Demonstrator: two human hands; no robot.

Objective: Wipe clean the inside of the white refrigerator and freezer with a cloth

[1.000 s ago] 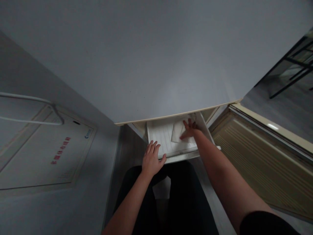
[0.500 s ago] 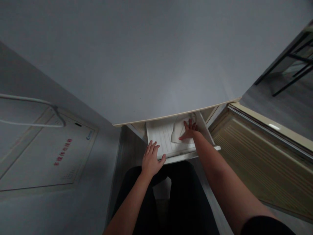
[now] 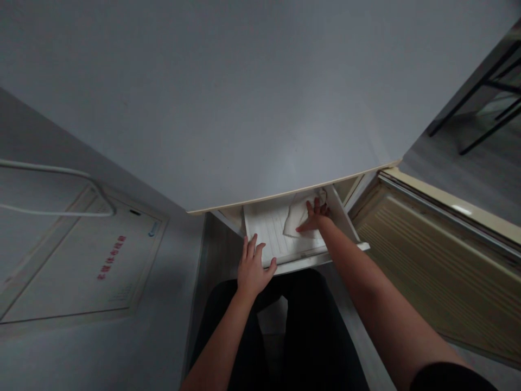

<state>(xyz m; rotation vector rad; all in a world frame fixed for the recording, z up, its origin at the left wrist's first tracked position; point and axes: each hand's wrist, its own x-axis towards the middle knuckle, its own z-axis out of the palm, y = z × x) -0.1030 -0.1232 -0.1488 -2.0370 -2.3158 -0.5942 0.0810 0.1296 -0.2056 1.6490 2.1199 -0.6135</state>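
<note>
Lying under the right hand's (image 3: 316,219) spread fingers: cloth (image 3: 293,220), white, creased, rumpled just beyond the fingertips. Beneath cloth and fingers: drawer (image 3: 260,217), white, shallow, floor ridged. Left hand (image 3: 253,271), fingers parted, at its near left corner. Right of all fingers: door (image 3: 431,260), cream, inner face ribbed.

Two hands (image 3: 254,270) (image 3: 316,218), one cloth (image 3: 293,220), one drawer (image 3: 264,220) and one door (image 3: 439,266) show.
</note>
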